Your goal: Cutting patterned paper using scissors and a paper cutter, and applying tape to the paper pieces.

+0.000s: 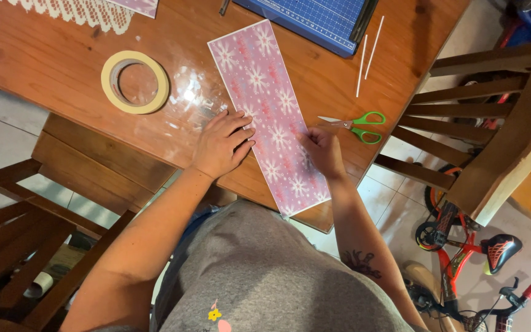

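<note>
Left hand (221, 144) flat with fingers spread on the pink snowflake paper (268, 110), right hand (322, 150) fingers pinched on its right edge, green scissors (357, 126) just beside, tape roll (135, 82) on wooden table (44, 61)

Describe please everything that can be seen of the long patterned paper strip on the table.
The paper strip is long, rectangular, pink with white snowflake shapes and reddish marks. It looks like thin printed paper and lies flat, diagonally on the wooden table, its near end past the table edge. The left hand presses its left edge; the right hand rests on its right edge. Green-handled scissors lie just beside it.
</note>
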